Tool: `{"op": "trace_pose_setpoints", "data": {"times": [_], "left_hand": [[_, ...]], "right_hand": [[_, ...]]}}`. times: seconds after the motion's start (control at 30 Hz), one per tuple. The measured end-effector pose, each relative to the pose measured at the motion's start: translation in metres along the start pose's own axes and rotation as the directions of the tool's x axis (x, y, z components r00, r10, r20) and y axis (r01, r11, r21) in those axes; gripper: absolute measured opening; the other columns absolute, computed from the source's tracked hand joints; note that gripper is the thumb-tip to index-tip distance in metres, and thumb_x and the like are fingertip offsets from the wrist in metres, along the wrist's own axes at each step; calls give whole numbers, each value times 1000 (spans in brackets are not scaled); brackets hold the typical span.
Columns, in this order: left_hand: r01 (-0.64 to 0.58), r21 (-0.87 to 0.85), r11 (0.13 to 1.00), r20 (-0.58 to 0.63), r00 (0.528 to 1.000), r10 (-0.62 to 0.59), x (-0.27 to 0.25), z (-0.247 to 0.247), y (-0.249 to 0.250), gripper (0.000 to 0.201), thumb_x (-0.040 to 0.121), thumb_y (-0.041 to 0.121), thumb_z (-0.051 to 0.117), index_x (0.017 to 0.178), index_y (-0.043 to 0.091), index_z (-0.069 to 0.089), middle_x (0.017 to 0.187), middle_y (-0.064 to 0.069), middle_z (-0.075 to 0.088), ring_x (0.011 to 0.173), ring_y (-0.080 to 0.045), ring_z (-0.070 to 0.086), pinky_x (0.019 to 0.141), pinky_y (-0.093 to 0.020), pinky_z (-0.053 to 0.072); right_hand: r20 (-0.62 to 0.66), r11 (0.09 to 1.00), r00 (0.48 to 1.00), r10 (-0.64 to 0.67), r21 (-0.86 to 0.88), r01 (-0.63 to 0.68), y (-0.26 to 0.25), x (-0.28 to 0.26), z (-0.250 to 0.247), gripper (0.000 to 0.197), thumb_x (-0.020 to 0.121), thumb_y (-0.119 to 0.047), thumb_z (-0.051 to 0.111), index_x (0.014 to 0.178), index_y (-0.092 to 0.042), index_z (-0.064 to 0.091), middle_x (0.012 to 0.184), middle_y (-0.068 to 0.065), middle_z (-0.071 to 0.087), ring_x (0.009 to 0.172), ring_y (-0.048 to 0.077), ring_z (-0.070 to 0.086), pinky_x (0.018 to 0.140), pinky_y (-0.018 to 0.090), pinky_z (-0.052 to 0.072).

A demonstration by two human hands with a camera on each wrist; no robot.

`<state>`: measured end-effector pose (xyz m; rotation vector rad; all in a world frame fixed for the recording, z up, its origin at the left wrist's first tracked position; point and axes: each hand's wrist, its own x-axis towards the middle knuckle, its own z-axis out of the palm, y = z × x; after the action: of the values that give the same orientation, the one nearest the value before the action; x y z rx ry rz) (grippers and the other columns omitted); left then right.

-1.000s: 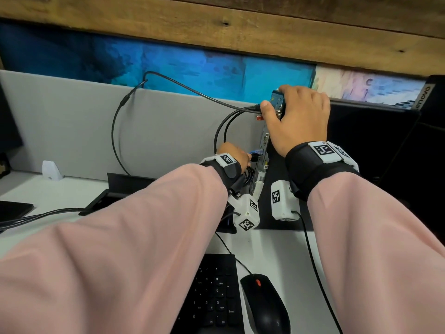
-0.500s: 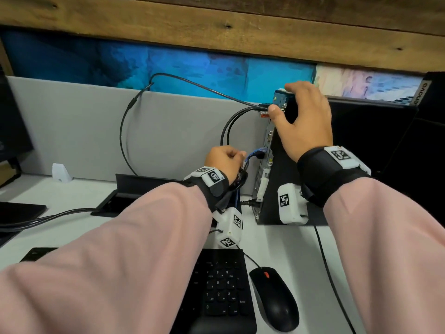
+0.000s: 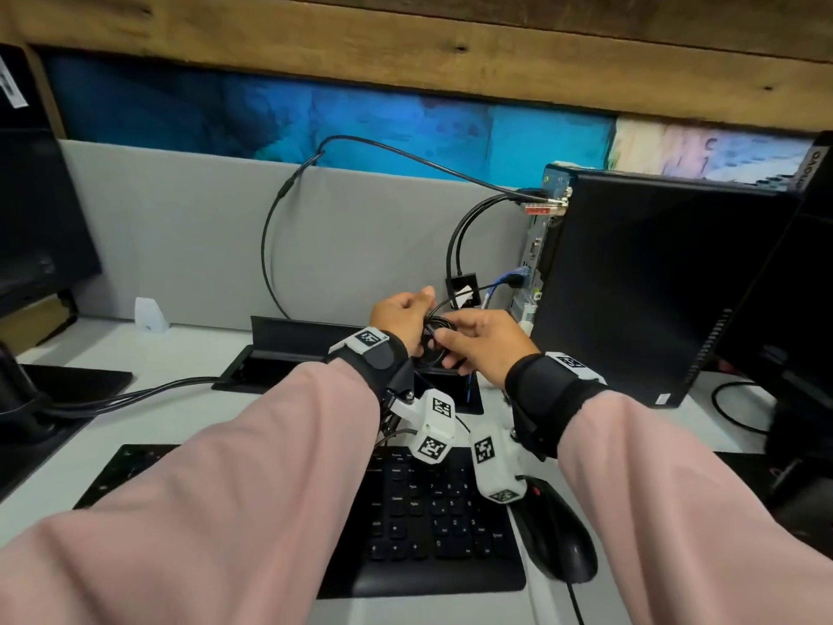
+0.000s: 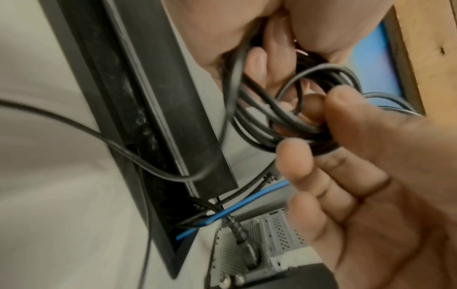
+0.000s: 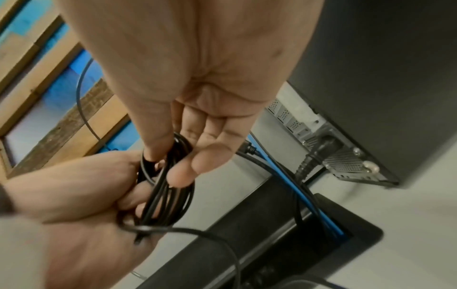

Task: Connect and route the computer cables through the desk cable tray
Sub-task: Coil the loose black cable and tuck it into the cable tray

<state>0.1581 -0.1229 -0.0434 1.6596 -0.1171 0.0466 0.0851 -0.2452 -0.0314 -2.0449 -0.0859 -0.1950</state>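
A coil of thin black cable [image 3: 432,336] hangs between my two hands, just above the open black cable tray [image 3: 288,336] set in the desk. My left hand [image 3: 419,322] has its fingers curled through the coil [image 4: 284,121]. My right hand [image 3: 450,342] pinches the same coil [image 5: 168,185] between thumb and fingers. A blue cable [image 3: 498,284] and black leads run from the rear of the black PC tower [image 3: 653,286] down into the tray opening [image 5: 321,224]. One strand trails from the coil over the tray lid [image 4: 138,97].
A black keyboard [image 3: 428,512] and mouse [image 3: 559,534] lie in front of me. A grey partition [image 3: 180,227] stands behind the tray, with a black cable looping over it. A monitor base [image 3: 67,381] with cables sits left; another monitor stands at the far right.
My right hand has left the top of the PC tower and come down to the coil. My left hand has drawn back from the tower's rear ports with the coil.
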Motion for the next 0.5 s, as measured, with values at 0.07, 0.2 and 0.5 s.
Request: {"op": "trace_pose_setpoints", "data": {"times": [0.07,0.2,0.5], "left_hand": [[-36,85,996,-6,999,37,7,-5,-5,30,96,40,55,80,19,68,63,-2,61,51,-19,55,51,-22,46],[-66,349,935,87,996,38,18,-25,-19,49,98,49,43,95,8,71,98,-9,73,92,-29,67,89,-36,51],[-108,836,538,274,932,-237,5,-51,-42,37,101,30,45,124,6,63,126,-9,63,119,-28,57,99,-32,44]], "right_hand": [[-33,998,999,32,-49,-34,2,7,4,19,95,-10,64,113,-11,72,90,12,75,66,17,66,65,31,57],[-83,901,996,23,-430,-57,23,26,6,13,93,-16,66,97,-18,77,84,5,75,66,15,71,69,28,60],[84,535,987,136,-845,-2,41,50,19,20,96,-21,60,107,-16,75,107,8,70,100,28,65,77,25,44]]}}
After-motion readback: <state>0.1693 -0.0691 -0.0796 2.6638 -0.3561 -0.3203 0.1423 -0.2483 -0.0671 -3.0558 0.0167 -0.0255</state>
